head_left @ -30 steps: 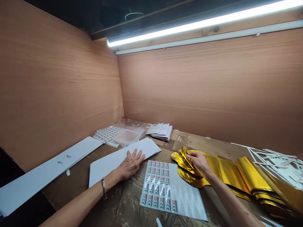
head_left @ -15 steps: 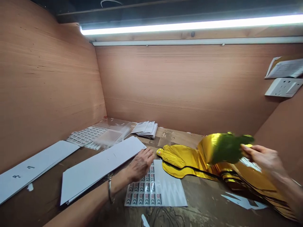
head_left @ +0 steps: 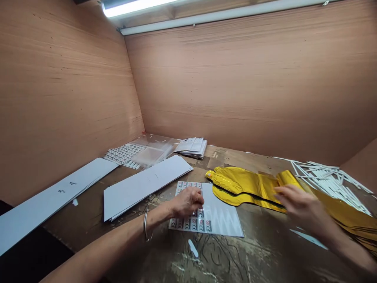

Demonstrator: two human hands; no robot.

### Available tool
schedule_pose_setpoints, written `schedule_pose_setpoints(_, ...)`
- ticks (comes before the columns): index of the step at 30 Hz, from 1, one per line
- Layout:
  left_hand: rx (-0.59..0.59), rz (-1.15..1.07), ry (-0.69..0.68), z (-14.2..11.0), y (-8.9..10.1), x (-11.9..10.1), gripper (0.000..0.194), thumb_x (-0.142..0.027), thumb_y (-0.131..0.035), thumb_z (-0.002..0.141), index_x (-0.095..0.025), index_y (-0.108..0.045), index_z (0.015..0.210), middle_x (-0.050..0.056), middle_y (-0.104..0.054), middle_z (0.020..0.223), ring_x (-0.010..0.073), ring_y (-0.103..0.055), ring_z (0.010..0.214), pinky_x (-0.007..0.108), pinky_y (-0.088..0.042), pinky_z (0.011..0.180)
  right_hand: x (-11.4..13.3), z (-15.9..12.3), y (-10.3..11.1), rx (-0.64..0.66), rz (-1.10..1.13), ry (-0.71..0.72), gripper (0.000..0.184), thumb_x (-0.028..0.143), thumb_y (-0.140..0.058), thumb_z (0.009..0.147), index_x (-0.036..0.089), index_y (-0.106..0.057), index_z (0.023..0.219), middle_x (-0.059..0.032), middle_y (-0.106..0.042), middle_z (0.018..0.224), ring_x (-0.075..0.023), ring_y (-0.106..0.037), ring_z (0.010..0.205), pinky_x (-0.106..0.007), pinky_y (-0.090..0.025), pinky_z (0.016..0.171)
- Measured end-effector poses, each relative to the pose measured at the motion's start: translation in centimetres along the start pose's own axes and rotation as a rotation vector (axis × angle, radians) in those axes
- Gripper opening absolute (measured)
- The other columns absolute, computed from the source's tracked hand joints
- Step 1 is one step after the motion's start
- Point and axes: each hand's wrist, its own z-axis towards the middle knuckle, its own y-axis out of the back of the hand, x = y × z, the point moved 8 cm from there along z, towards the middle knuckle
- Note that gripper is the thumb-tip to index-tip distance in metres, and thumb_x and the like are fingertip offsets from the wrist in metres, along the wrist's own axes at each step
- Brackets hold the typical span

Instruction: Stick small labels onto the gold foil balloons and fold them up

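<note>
Two bare hands over the worktop (head_left: 153, 255). At the left hand (head_left: 187, 202), fingers drawn closed above the CE-marked sticker sheet (head_left: 225, 220); cannot tell whether pinching a sticker. At the right hand (head_left: 306, 210), blurred, with fingers bent at the fold of the gold foil pieces (head_left: 244, 179); cannot tell whether grasping or merely touching. Likely uninflated balloons, lying flat right of the worktop's middle, beside the sticker sheet, with narrower parts running toward the right edge and a further foil stack (head_left: 350, 216) there.

Toward the far right corner, a loose heap of white sticks (head_left: 332, 181). Near the far edge, stacked printed leaflets (head_left: 193, 146); left of them, clear plastic bags (head_left: 153, 155) beside a second sticker sheet (head_left: 125, 155). Along the left edge, long white cards (head_left: 73, 184), with another white card stack (head_left: 147, 184) nearer the middle. Toward the near edge, a small white tab (head_left: 193, 249).

Risks, as a judgement: with a sideways drag at the fold, could slide several slippery layers apart or crease thin foil. From a brush of the left wrist, could shift the loose sticker sheet. With any sticker on a fingertip, could catch foil askew, then tear or wrinkle on peeling.
</note>
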Motion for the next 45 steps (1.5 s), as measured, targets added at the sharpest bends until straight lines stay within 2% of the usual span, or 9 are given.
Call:
schedule_pose_setpoints(2,0.055,-0.036,-0.014,-0.5,-1.0,-1.4,0.014,-0.022,-0.049,0.077,-0.017,-0.059,0.069,0.000,-0.052,0.076,0.0104,-0.049,0.072,0.019,-0.037,0.064,5.4,-0.8,-5.1,0.221,0.074,0.139,0.020,0.026,-0.042,0.079,0.023,-0.060,0.084,-0.0065,-0.057,0.088,-0.0154,-0.054,0.074,-0.026,-0.041,0.066)
schedule_pose_setpoints(4,0.021,-0.035,-0.029,-1.0,-1.4,-2.3,0.011,-0.025,-0.051,0.076,-0.018,-0.059,0.077,0.002,-0.053,0.087,0.0130,-0.049,0.081,0.022,-0.038,0.072,10.4,-2.6,-8.5,0.377,0.118,0.250,0.022,0.024,-0.039,0.080,0.022,-0.059,0.089,-0.0052,-0.056,0.086,-0.0148,-0.052,0.074,-0.025,-0.040,0.065)
schedule_pose_setpoints(6,-0.060,-0.022,-0.061,-1.4,-1.4,-2.6,0.017,-0.029,-0.052,0.076,-0.017,-0.057,0.088,0.006,-0.051,0.104,0.0180,-0.044,0.099,0.028,-0.034,0.086,14.0,-4.4,-10.3,0.452,0.119,0.338,0.023,0.022,-0.036,0.082,0.021,-0.059,0.085,-0.0047,-0.054,0.083,-0.0144,-0.050,0.074,-0.024,-0.039,0.065)
schedule_pose_setpoints(9,-0.113,-0.035,-0.102,-2.1,-1.9,-2.1,0.036,-0.036,-0.051,0.077,-0.014,-0.050,0.105,0.012,-0.043,0.121,0.0237,-0.028,0.118,0.038,-0.022,0.098,16.1,-5.9,-11.1,0.449,0.103,0.372,0.026,0.018,-0.033,0.084,0.019,-0.057,0.076,-0.0045,-0.051,0.080,-0.0142,-0.047,0.075,-0.024,-0.037,0.065)
schedule_pose_setpoints(20,-0.114,-0.116,-0.107,-2.8,-3.0,-1.1,0.049,-0.043,-0.047,0.077,-0.014,-0.043,0.116,0.014,-0.039,0.127,0.0239,-0.024,0.123,0.043,-0.018,0.100,15.4,-5.1,-12.2,0.385,0.148,0.145,0.012,0.016,-0.046,0.078,0.017,-0.051,0.066,-0.0026,-0.052,0.075,-0.0149,-0.046,0.073,-0.026,-0.034,0.066)
schedule_pose_setpoints(28,-0.095,-0.127,-0.097,-2.7,-3.1,-1.0,0.047,-0.043,-0.045,0.078,-0.016,-0.043,0.117,0.012,-0.040,0.127,0.0227,-0.024,0.123,0.042,-0.015,0.101,16.3,-5.5,-12.8,0.328,0.081,0.275,0.013,0.006,-0.039,0.072,0.016,-0.047,0.068,-0.0039,-0.051,0.070,-0.0156,-0.043,0.067,-0.027,-0.030,0.061)
schedule_pose_setpoints(34,-0.098,-0.134,-0.091,-2.8,-3.1,-0.9,0.051,-0.043,-0.047,0.078,-0.017,-0.039,0.120,0.012,-0.039,0.128,0.0235,-0.023,0.124,0.042,-0.016,0.101,16.0,-5.2,-11.7,0.426,0.335,0.207,0.012,0.007,-0.037,0.071,0.017,-0.042,0.072,-0.0015,-0.051,0.071,-0.0131,-0.043,0.065,-0.025,-0.032,0.060)
schedule_pose_setpoints(40,-0.141,-0.149,-0.113,-2.6,-1.6,-1.6,0.048,-0.046,-0.053,0.072,-0.016,-0.047,0.109,0.012,-0.045,0.121,0.0240,-0.034,0.116,0.038,-0.025,0.097,13.2,1.1,-9.0,0.405,0.630,-0.004,0.005,0.022,-0.048,0.067,0.018,-0.044,0.067,0.0019,-0.048,0.064,-0.0112,-0.043,0.061,-0.024,-0.034,0.058)
schedule_pose_setpoints(45,-0.334,-0.193,0.050,-0.2,1.6,0.4,0.024,-0.028,-0.052,0.076,-0.014,-0.053,0.096,0.010,-0.052,0.109,0.0193,-0.046,0.102,0.028,-0.036,0.086,9.5,7.7,-10.7,0.330,0.734,-0.198,0.012,0.024,-0.052,0.057,0.017,-0.045,0.063,0.0039,-0.046,0.058,-0.0089,-0.041,0.054,-0.022,-0.034,0.053)
